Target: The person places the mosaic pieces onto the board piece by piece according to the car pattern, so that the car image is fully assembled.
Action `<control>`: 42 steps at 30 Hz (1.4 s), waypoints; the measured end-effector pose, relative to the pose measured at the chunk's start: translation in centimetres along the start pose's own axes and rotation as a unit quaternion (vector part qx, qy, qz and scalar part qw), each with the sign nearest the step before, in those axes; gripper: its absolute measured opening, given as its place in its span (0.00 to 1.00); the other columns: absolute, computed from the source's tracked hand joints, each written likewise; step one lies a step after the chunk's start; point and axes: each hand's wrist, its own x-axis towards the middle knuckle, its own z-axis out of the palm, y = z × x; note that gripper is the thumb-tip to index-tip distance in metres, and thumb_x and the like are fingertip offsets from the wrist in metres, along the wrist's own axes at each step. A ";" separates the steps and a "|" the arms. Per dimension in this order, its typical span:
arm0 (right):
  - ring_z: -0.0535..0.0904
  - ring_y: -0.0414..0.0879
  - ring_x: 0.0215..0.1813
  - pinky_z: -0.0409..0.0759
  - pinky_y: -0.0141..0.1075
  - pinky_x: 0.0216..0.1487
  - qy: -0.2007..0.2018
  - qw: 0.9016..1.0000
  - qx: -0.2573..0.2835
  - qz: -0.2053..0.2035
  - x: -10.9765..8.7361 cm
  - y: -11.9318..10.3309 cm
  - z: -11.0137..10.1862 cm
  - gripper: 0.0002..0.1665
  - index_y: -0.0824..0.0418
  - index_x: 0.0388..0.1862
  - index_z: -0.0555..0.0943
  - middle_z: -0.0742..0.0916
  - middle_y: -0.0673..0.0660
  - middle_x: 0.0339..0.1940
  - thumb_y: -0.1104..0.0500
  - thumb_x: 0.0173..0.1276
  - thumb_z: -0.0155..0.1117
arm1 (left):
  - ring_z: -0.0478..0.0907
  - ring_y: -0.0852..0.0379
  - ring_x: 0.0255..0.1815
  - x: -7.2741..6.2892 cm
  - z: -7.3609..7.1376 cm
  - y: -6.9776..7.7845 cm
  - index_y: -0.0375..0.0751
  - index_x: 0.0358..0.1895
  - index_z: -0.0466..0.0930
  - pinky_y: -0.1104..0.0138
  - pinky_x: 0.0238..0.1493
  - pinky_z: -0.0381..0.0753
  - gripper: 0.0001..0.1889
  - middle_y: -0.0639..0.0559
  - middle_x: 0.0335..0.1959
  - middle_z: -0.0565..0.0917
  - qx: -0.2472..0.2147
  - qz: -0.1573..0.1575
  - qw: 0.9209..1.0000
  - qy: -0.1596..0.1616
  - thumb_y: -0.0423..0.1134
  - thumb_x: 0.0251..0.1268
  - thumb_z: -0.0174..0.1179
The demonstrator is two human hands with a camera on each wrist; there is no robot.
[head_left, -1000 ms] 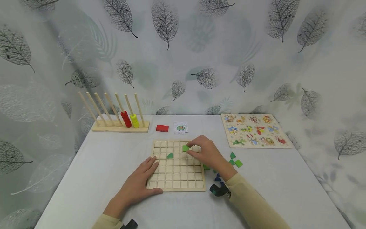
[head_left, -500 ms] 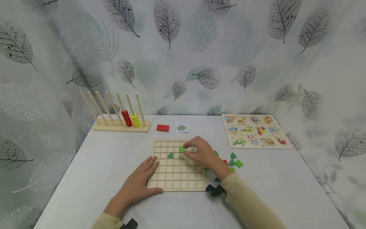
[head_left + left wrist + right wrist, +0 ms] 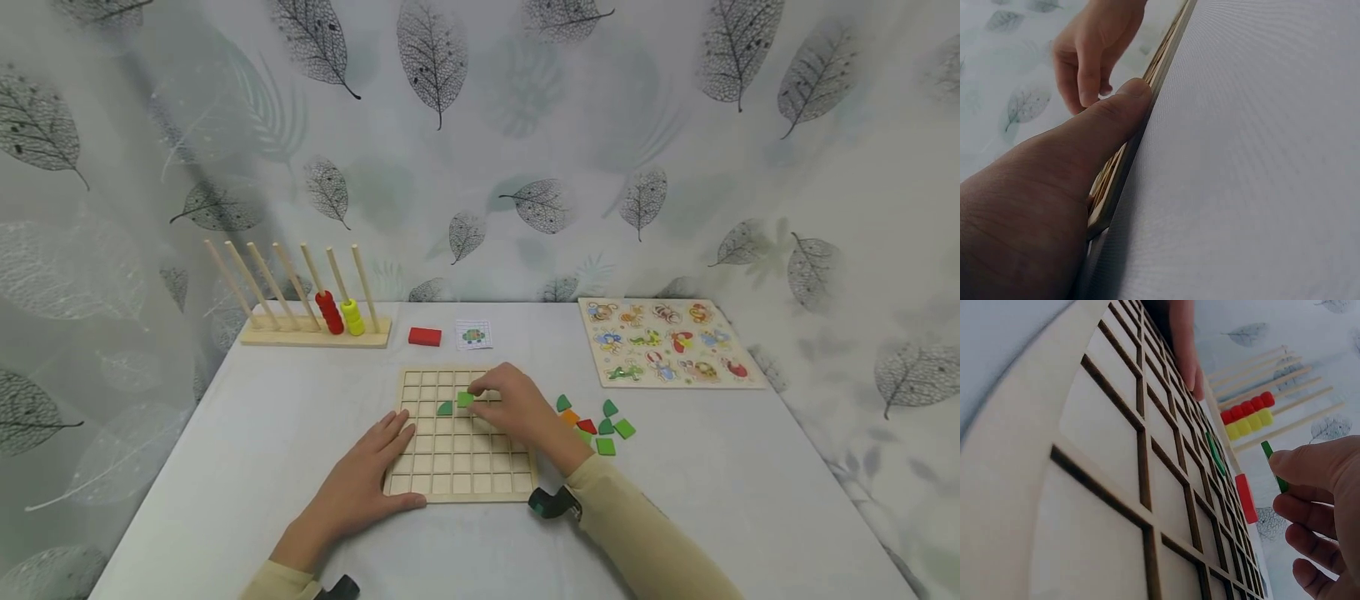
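A wooden grid board (image 3: 462,461) lies mid-table. My left hand (image 3: 367,475) rests at its left edge, fingers outstretched on the rim and thumb along the front corner; the left wrist view shows this thumb (image 3: 1107,112) against the board's side. Between thumb and fingertips, my right hand (image 3: 517,408) pinches a light green square tile (image 3: 465,399). It is held over the upper part of the grid, apart from the board in the right wrist view, where the tile (image 3: 1275,467) appears edge-on. Just left of it, a dark green quarter-circle tile (image 3: 446,408) sits in a cell.
Loose tiles, including a green square (image 3: 605,447) and a red piece (image 3: 587,427), lie right of the board. Behind it are a red block (image 3: 425,337) and a turtle pattern card (image 3: 474,335). A peg bead rack (image 3: 315,333) stands back left, an insect puzzle (image 3: 667,346) back right.
My right hand has moved left and slightly down with the green square tile, closer to the quarter-circle tile. More loose tiles show beside its wrist. My left hand has stayed put.
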 end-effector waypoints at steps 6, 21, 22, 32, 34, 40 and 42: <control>0.81 0.46 0.49 0.82 0.43 0.54 -0.001 1.000 -0.014 0.009 0.0 -0.3 0.6 0.11 0.57 0.49 0.94 0.91 0.47 0.43 0.57 0.70 0.81 | 0.50 0.46 0.89 0.0 0.0 0.0 0.45 0.86 0.64 0.42 0.80 0.64 0.60 0.52 0.89 0.58 0.000 0.005 1.000 0.005 0.79 0.57 0.68; 0.81 0.44 0.50 0.83 0.42 0.55 -0.009 0.998 -0.052 0.017 -0.2 0.2 1.9 0.12 0.57 0.51 0.93 0.92 0.49 0.45 0.54 0.72 0.79 | 0.53 0.45 0.88 -0.1 0.1 0.1 0.44 0.85 0.66 0.42 0.78 0.67 0.58 0.50 0.88 0.60 0.005 0.011 1.000 0.013 0.78 0.59 0.68; 0.81 0.44 0.51 0.83 0.42 0.55 -0.010 0.998 -0.054 0.019 -0.2 0.2 2.0 0.12 0.56 0.51 0.93 0.91 0.49 0.45 0.54 0.72 0.79 | 0.53 0.45 0.88 -0.1 0.1 0.1 0.44 0.85 0.66 0.42 0.78 0.67 0.58 0.50 0.88 0.60 0.005 0.012 1.000 0.013 0.78 0.59 0.68; 0.78 0.46 0.52 0.81 0.43 0.56 -0.018 0.996 -0.074 0.041 -0.1 0.3 2.5 0.12 0.55 0.52 0.93 0.89 0.49 0.46 0.54 0.73 0.78 | 0.52 0.46 0.88 0.0 0.0 0.1 0.45 0.86 0.65 0.42 0.79 0.66 0.59 0.52 0.88 0.58 0.001 0.007 1.000 0.008 0.79 0.58 0.69; 0.78 0.46 0.53 0.81 0.43 0.57 -0.022 0.996 -0.076 0.045 -0.1 0.3 2.5 0.12 0.55 0.52 0.93 0.88 0.49 0.47 0.54 0.73 0.78 | 0.51 0.46 0.89 0.0 0.0 0.0 0.46 0.86 0.65 0.42 0.79 0.66 0.59 0.52 0.89 0.58 0.002 0.006 1.000 0.007 0.79 0.58 0.68; 0.77 0.46 0.55 0.81 0.43 0.59 -0.027 0.995 -0.076 0.050 -0.1 0.2 2.6 0.13 0.55 0.54 0.92 0.88 0.49 0.48 0.53 0.73 0.77 | 0.50 0.47 0.89 -0.1 0.0 0.0 0.46 0.86 0.64 0.42 0.80 0.65 0.60 0.52 0.89 0.57 -0.002 0.004 1.000 0.004 0.80 0.58 0.68; 0.78 0.46 0.55 0.81 0.43 0.59 -0.029 0.996 -0.075 0.049 0.0 0.2 2.6 0.13 0.55 0.54 0.93 0.88 0.49 0.48 0.53 0.73 0.77 | 0.50 0.47 0.89 -0.1 0.0 -0.1 0.46 0.86 0.64 0.42 0.80 0.64 0.60 0.52 0.89 0.57 -0.003 0.004 1.000 0.004 0.79 0.58 0.68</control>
